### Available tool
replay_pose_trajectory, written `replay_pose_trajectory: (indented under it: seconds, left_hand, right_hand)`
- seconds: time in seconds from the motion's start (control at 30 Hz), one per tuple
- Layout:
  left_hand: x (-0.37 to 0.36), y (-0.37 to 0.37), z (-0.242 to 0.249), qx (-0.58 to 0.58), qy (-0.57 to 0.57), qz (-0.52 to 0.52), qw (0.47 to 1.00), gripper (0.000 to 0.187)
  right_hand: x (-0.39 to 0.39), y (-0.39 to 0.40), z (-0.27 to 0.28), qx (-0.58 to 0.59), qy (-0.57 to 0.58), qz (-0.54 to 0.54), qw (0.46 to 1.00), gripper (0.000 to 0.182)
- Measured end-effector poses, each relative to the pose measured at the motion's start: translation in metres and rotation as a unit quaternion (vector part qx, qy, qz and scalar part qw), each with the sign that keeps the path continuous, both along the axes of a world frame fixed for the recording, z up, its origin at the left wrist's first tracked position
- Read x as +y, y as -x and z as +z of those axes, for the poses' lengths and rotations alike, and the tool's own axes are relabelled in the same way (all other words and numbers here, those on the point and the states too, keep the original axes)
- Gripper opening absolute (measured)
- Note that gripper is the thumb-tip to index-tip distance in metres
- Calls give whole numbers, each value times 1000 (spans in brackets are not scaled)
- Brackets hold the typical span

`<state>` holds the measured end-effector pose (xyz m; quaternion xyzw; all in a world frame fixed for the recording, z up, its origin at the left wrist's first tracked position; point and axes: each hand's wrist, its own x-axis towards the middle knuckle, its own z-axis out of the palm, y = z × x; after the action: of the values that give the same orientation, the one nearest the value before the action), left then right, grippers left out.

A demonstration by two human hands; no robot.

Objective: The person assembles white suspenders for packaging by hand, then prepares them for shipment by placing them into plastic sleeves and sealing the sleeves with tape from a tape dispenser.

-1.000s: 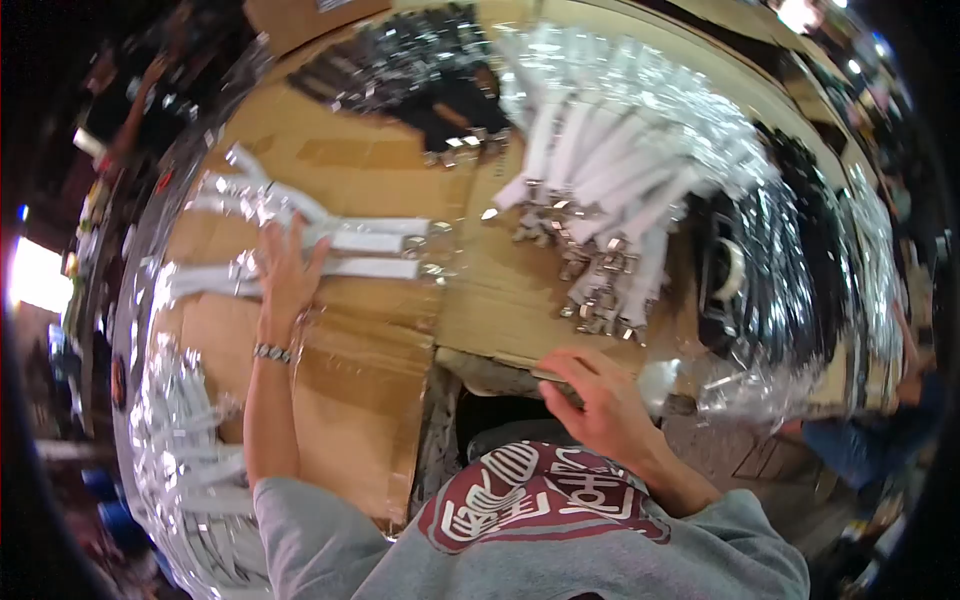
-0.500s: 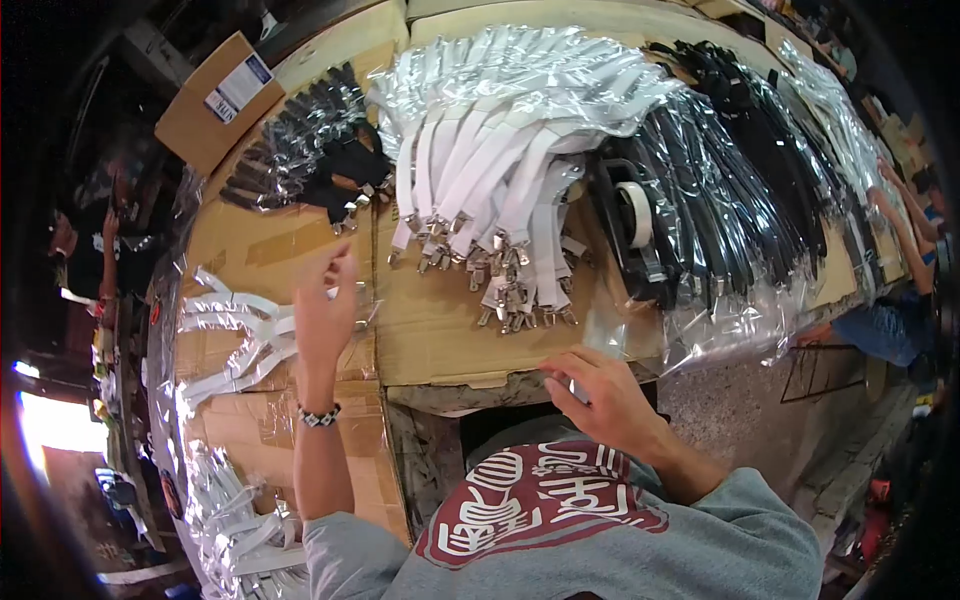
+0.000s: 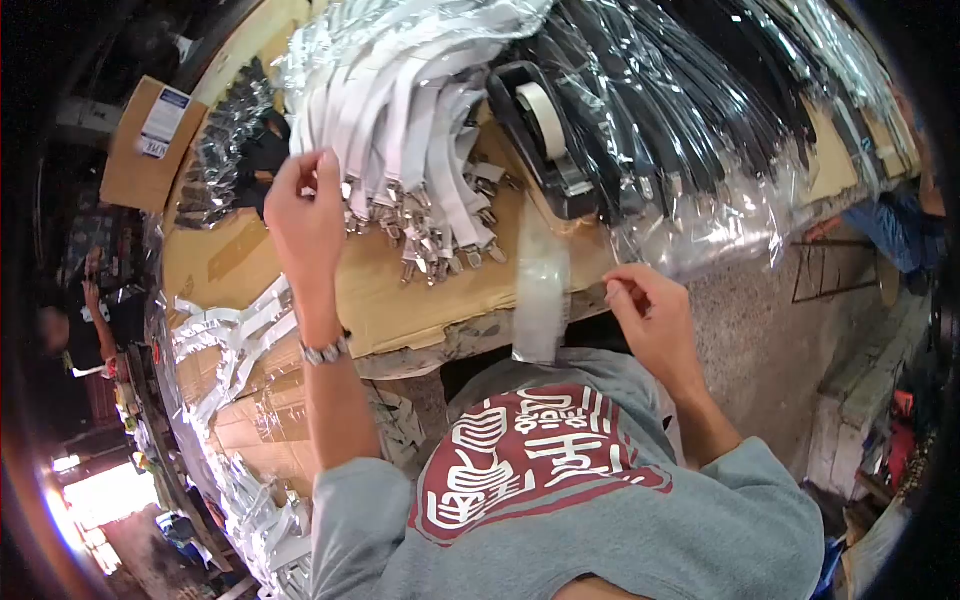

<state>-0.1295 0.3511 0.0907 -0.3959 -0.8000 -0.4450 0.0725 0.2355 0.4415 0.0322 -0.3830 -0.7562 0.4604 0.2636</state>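
My left hand (image 3: 305, 210) is raised beside a pile of white suspenders (image 3: 400, 100), its fingers curled in towards the thumb. I cannot make out anything between them. Metal clips (image 3: 425, 245) hang at the near ends of these straps. My right hand (image 3: 655, 320) is past the near table edge, thumb and fingertips pinched; what they hold, if anything, is too small to tell. To its left, a clear plastic bag (image 3: 541, 300) hangs over the edge. A single pair of white suspenders (image 3: 235, 340) lies spread on the cardboard, left of my left forearm.
A black tape dispenser (image 3: 545, 135) stands between the white pile and bagged black suspenders (image 3: 690, 110). Smaller black ones (image 3: 235, 150) lie near a cardboard box (image 3: 150, 150). More bagged white straps (image 3: 265, 520) lie at lower left. Another person's hand (image 3: 95, 300) shows at far left.
The view has shifted, so the table sits further up and left. My left hand has moved from beside the single suspenders to the white pile. My right hand's fingers have drawn together.
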Motion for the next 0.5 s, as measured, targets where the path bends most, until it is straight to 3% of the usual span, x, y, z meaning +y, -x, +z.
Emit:
replay_pose_trajectory:
  seconds: [0.1,0.13,0.23,0.27,0.3,0.4,0.5]
  left_hand:
    - [-20,-68,-16,-118,20,-10,993,20]
    - [-26,-89,-20,-156,36,-19,987,19]
    - [-37,-136,-31,-235,79,-43,968,17]
    - [-40,-146,-42,-243,96,-56,964,16]
    - [-42,-155,-52,-250,112,-70,959,16]
    - [-33,-166,-75,21,62,-178,982,20]
    - [-27,-175,-86,16,81,-222,972,28]
  right_hand:
    - [-2,-10,-2,-10,27,-43,999,13]
    - [-4,-12,1,-25,23,-49,998,23]
    - [-7,-8,14,-76,-92,-31,992,38]
    - [-6,-3,13,-68,-147,-6,987,51]
    - [-7,1,13,-115,-181,0,977,50]
    - [-9,9,14,-213,-252,14,944,45]
    - [-8,13,10,-209,-271,16,940,32]
